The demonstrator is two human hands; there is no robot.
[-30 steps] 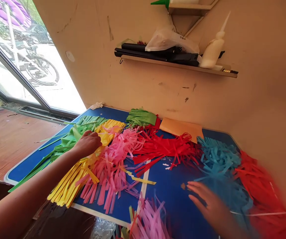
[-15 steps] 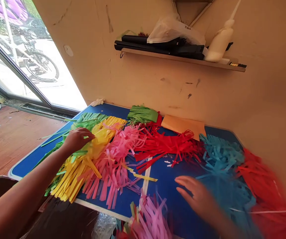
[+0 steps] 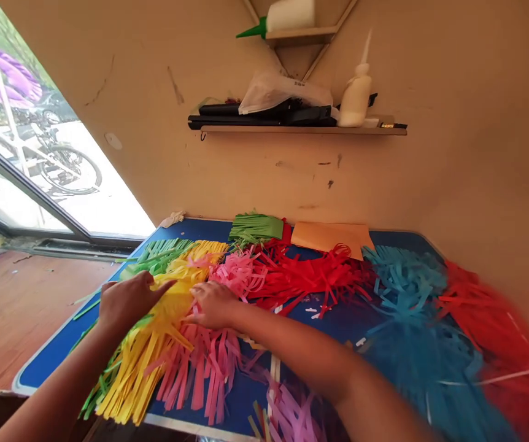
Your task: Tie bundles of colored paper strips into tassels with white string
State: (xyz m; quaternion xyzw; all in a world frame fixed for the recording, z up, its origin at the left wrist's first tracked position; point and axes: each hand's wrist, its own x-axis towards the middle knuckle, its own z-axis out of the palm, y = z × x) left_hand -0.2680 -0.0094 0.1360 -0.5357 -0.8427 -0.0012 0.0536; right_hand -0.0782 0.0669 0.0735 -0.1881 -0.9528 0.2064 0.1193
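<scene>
A bundle of yellow fringed paper (image 3: 129,374) lies across the left part of the table, its uncut middle band between my hands. My left hand (image 3: 129,298) grips the band's left side, fingers curled and thumb stretched over the yellow. From the right, my right hand (image 3: 213,304) holds the band's other edge, thumb and fingers a little apart; part of its grip is hidden. Under and beside the yellow lie green fringed paper (image 3: 166,255) on the left and pink fringed paper (image 3: 216,374) on the right.
Red fringed paper (image 3: 310,276), blue fringed paper (image 3: 407,276) and an orange sheet (image 3: 331,236) lie on the blue table (image 3: 338,334). A green fringed piece (image 3: 258,227) sits at the back. A wall shelf (image 3: 292,130) holds a white squeeze bottle (image 3: 355,101). A glass door stands left.
My right hand has moved left from over the bare table to the yellow paper's right edge. My left hand stays at the yellow paper. The view has tilted slightly upward.
</scene>
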